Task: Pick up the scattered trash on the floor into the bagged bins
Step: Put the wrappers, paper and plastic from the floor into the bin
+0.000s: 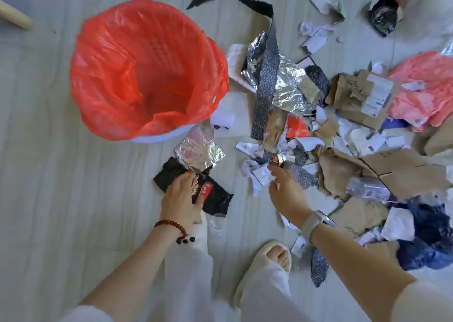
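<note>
Collection step. Your left hand [181, 199] grasps the black wrapper [210, 194] and foil sheet [199, 151] just below the red-bagged bin [98, 76]. Your right hand [285, 191] pinches a small scrap [278, 160] right of the bin. Next, lift both over its rim.

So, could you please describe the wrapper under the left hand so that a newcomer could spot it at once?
Start at the bin lined with a red bag. Just below it on the floor lies a square of silver foil, and the black wrapper sits partly under that, with the left hand pressing on it. Its red label with printing sets it apart from the paper and cardboard scraps nearby.
</note>
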Motion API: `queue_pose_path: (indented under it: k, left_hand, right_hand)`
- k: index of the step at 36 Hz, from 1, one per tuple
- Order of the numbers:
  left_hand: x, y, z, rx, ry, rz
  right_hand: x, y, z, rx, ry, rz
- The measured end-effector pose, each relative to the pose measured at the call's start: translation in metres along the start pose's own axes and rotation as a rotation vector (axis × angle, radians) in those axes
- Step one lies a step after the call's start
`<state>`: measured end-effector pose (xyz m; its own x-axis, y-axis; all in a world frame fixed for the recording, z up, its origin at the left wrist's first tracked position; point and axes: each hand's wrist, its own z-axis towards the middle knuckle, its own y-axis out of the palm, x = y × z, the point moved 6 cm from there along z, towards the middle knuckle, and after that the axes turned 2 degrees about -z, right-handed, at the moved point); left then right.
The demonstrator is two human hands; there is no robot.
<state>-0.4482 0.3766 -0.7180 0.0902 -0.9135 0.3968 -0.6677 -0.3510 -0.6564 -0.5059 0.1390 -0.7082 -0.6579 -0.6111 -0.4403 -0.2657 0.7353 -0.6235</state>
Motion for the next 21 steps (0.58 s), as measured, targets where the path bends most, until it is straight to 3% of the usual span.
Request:
queue_pose_path:
  k: [5,8,14,18,21]
  left_hand:
    - [-0.051,0.052,0.054,-0.046,-0.178,0.079]
    - [-0.067,0.080,0.079,-0.033,-0.190,0.083]
    - [-0.075,0.098,0.104,0.138,0.006,0.269]
    - [-0.062,0.094,0.114,0.226,0.248,0.231]
    - [-0.053,0.091,0.120,0.198,0.293,0.171]
  right_hand:
    - [0.028,0.049,0.036,0.026,-0.172,-0.282]
    - [0.035,0.068,0.060,0.053,-0.275,-0.470]
    - [0.049,0.096,0.100,0.047,-0.443,-0.834]
    - [0.048,0.094,0.113,0.006,-0.447,-0.781]
    - [0.049,0.090,0.116,0.020,-0.548,-0.731]
